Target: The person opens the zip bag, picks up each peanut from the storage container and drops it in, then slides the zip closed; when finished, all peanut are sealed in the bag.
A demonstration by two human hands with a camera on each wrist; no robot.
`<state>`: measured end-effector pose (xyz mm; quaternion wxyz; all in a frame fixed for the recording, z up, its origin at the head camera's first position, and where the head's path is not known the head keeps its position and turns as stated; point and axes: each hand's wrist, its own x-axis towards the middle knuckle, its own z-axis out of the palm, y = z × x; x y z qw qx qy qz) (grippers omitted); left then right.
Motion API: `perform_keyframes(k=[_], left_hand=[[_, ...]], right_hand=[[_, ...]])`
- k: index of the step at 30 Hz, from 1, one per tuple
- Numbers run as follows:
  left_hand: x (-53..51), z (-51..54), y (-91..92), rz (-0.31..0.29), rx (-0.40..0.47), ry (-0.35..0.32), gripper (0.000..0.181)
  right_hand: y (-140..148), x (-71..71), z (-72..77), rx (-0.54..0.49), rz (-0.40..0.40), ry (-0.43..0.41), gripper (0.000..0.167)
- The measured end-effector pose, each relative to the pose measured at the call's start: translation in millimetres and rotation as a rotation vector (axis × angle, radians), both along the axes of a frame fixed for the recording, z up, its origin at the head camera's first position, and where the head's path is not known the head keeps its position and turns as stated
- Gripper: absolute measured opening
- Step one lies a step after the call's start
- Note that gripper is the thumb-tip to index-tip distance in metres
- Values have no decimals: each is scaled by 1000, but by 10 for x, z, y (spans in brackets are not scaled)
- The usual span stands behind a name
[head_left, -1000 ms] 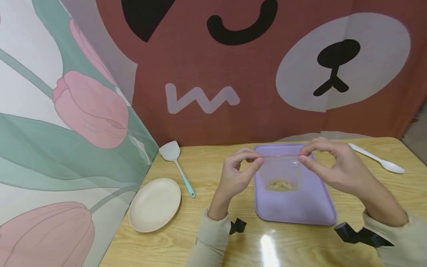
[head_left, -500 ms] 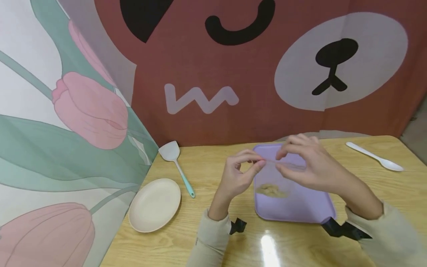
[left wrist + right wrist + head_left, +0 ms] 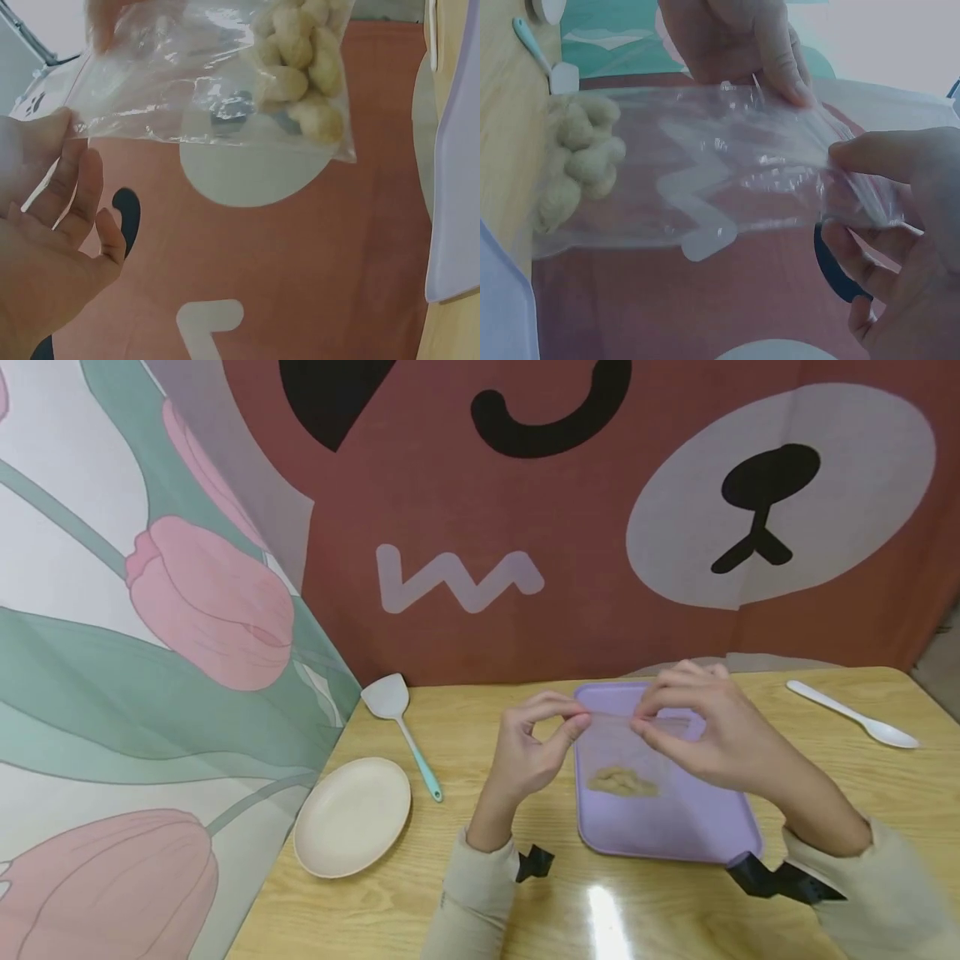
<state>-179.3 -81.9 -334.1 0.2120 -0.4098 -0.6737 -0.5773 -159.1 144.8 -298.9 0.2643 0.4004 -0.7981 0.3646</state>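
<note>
A clear zip bag (image 3: 618, 747) with several unshelled peanuts (image 3: 622, 782) at its bottom hangs above the purple tray (image 3: 675, 835). My left hand (image 3: 536, 752) pinches one top corner of the bag between thumb and forefinger. Farther along the same top edge, near its middle, my right hand (image 3: 705, 722) pinches the zip strip. The right wrist view shows the red line of the zip running past the right thumb and finger. In the left wrist view, the peanuts (image 3: 296, 64) lie bunched at the end of the bag away from the left hand (image 3: 60, 217).
A cream plate (image 3: 352, 818) lies on the wooden table (image 3: 480, 727) at the left. Behind it is a white turner (image 3: 387, 697) with a turquoise handle. A white spoon (image 3: 855, 714) lies at the right, beyond the tray. Printed cloths hang behind and at the left.
My right hand has moved left along the bag's top edge, from its right corner to about the middle. The left hand keeps its pinch on the left corner. The bag swung slightly.
</note>
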Motion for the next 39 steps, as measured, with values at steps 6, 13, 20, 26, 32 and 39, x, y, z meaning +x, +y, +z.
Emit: perform_keyframes(k=[6, 13, 20, 26, 32, 39], left_hand=[[-79, -58, -85, 0, 7, 8, 5], [-112, -87, -162, 15, -27, -5, 4], [-131, -58, -685, 16, -265, -226, 7], [-250, -158, -1152, -104, -516, -455, 9], [-664, -424, -1199, -33, -662, -573, 12], [-1109, -659, -1031, 305, -797, -628, 16]], right_hand=[[162, 42, -24, -43, -41, -10, 43], [244, 36, -83, -77, -58, -62, 44], [-131, -128, -252, -1, 6, -133, 26], [-485, -186, -585, 52, 31, -256, 18], [-623, -589, -899, 140, -84, -431, 9], [-764, -1219, -1236, 298, -250, -467, 10]])
